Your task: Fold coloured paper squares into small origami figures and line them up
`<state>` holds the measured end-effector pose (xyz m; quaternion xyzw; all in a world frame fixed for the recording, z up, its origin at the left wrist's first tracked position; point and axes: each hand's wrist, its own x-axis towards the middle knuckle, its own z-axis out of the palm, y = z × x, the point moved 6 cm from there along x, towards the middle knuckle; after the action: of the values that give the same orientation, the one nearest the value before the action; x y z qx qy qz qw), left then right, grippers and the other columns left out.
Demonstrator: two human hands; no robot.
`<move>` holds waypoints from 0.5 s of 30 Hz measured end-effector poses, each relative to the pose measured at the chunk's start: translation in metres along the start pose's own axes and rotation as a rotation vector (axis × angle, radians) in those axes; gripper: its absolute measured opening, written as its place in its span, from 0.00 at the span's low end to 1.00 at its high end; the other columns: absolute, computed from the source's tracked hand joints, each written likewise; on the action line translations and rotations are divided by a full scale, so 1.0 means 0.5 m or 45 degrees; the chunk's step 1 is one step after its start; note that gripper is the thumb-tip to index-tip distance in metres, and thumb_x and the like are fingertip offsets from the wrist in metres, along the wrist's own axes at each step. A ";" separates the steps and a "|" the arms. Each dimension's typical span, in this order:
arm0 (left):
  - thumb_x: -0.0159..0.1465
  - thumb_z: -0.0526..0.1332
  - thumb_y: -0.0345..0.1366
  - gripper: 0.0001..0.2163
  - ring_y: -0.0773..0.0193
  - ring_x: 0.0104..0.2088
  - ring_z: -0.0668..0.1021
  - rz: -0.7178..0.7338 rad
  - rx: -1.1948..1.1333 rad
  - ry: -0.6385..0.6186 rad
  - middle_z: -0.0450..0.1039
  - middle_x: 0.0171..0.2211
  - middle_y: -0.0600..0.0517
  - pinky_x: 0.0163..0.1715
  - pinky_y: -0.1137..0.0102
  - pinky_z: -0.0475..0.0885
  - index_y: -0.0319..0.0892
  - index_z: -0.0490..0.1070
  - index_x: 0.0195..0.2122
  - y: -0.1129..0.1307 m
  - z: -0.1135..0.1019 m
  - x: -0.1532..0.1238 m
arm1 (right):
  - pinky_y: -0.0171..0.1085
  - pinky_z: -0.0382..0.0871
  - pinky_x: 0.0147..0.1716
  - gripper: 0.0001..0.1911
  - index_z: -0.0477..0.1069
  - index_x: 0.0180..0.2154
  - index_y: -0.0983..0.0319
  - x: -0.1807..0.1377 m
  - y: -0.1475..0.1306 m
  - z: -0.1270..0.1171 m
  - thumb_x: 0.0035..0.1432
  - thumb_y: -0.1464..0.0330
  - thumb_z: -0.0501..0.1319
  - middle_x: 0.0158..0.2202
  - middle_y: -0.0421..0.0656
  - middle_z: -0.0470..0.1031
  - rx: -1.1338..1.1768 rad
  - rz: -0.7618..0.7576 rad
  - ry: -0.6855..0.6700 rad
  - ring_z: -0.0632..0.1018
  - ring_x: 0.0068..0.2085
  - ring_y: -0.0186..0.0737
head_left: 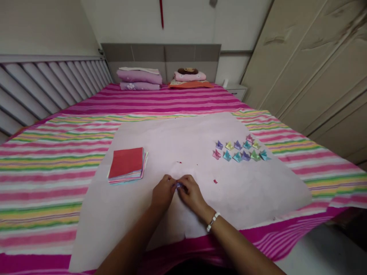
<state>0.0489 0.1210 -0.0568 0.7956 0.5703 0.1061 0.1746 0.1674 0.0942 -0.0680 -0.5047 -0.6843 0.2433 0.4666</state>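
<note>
My left hand [162,191] and my right hand [191,193] meet over a pale pink sheet [243,191] spread on the bed. Both pinch a small purple-blue folded paper piece [179,185] between their fingertips; most of it is hidden by the fingers. A white bead bracelet [212,221] circles my right wrist. To the left lies a stack of square coloured papers [127,164] with a red sheet on top. At the right, several small folded paper shapes [240,150] in purple, yellow, blue, green and pink sit in two rows.
A striped bedspread [51,168] covers the bed. Folded purple blankets [139,79] and a pink and orange pile [190,79] lie by the headboard. Wardrobe doors [315,68] stand at the right, slatted panels [34,88] at the left. Tiny red scraps [215,181] dot the sheet.
</note>
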 end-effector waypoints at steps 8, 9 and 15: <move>0.66 0.53 0.29 0.09 0.65 0.37 0.75 0.077 -0.046 -0.046 0.69 0.41 0.51 0.34 0.73 0.65 0.42 0.72 0.33 0.000 -0.004 0.013 | 0.38 0.69 0.39 0.14 0.75 0.43 0.59 0.006 -0.029 -0.013 0.58 0.77 0.57 0.44 0.48 0.71 -0.561 -0.317 -0.298 0.74 0.39 0.42; 0.65 0.53 0.29 0.09 0.66 0.37 0.75 0.085 -0.055 -0.051 0.69 0.40 0.51 0.35 0.73 0.65 0.42 0.72 0.33 0.000 -0.005 0.014 | 0.38 0.68 0.37 0.14 0.75 0.41 0.59 0.008 -0.030 -0.014 0.57 0.78 0.57 0.42 0.47 0.72 -0.614 -0.343 -0.335 0.73 0.38 0.42; 0.64 0.53 0.28 0.09 0.67 0.37 0.74 0.135 -0.107 -0.093 0.69 0.39 0.53 0.37 0.74 0.64 0.43 0.71 0.30 -0.001 -0.009 0.017 | 0.37 0.64 0.36 0.10 0.74 0.35 0.62 0.014 -0.033 -0.022 0.56 0.79 0.57 0.34 0.46 0.74 -0.759 -0.356 -0.436 0.72 0.35 0.41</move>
<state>0.0496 0.1299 -0.0532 0.8201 0.5155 0.1100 0.2228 0.1691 0.0930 -0.0469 -0.4721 -0.8556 0.0481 0.2067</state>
